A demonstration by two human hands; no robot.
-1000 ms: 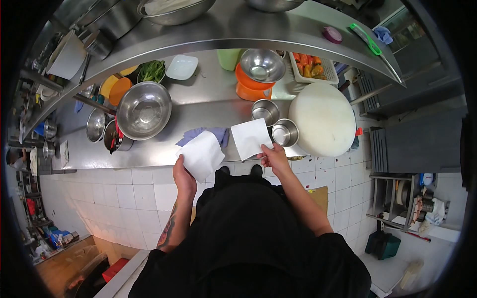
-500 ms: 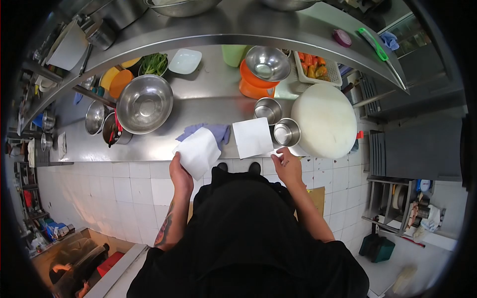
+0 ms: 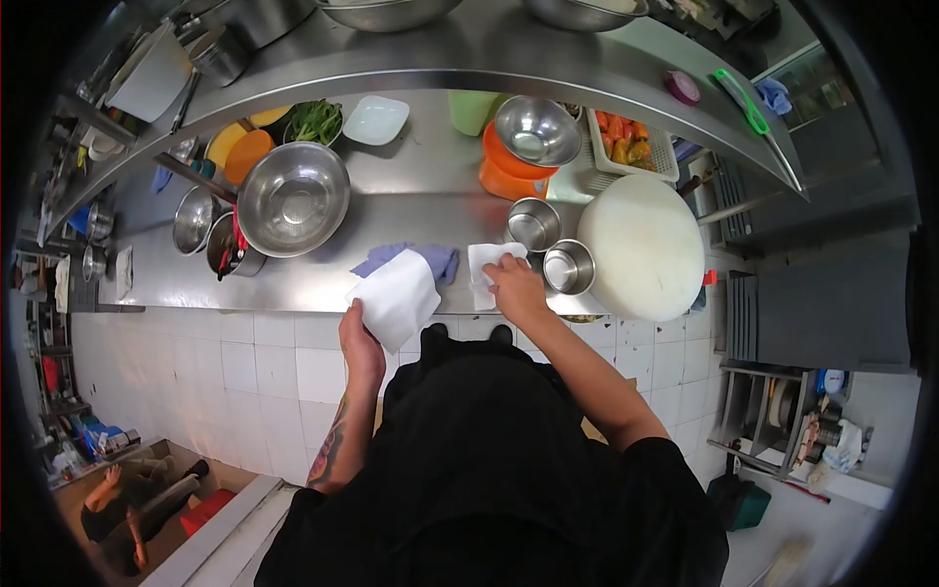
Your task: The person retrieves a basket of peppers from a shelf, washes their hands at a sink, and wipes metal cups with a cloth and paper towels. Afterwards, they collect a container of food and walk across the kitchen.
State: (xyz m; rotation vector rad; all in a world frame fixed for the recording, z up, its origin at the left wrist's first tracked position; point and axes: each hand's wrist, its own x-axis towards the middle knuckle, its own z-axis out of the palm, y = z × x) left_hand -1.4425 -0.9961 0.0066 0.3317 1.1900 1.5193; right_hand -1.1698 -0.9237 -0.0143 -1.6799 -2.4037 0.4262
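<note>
Two white sheets by the blue cloth point(image 3: 438, 262). Left hand point(image 3: 364, 354) closed on a corner of the left sheet point(image 3: 396, 305), which partly covers the cloth. Right sheet point(image 3: 480, 262) lies just right of the cloth. Right hand point(image 3: 521, 295) has moved from that sheet's near right corner onto its top, so both sheets now have a hand on them. Right fingers bent; can't tell if pinching. Steel cups point(image 3: 534, 226) point(image 3: 568, 268) and white round board point(image 3: 641, 249) farther right of the cloth.

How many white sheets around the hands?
2: one sheet in the left hand, another sheet on the counter under the right hand. Any beneath would be hidden.
</note>
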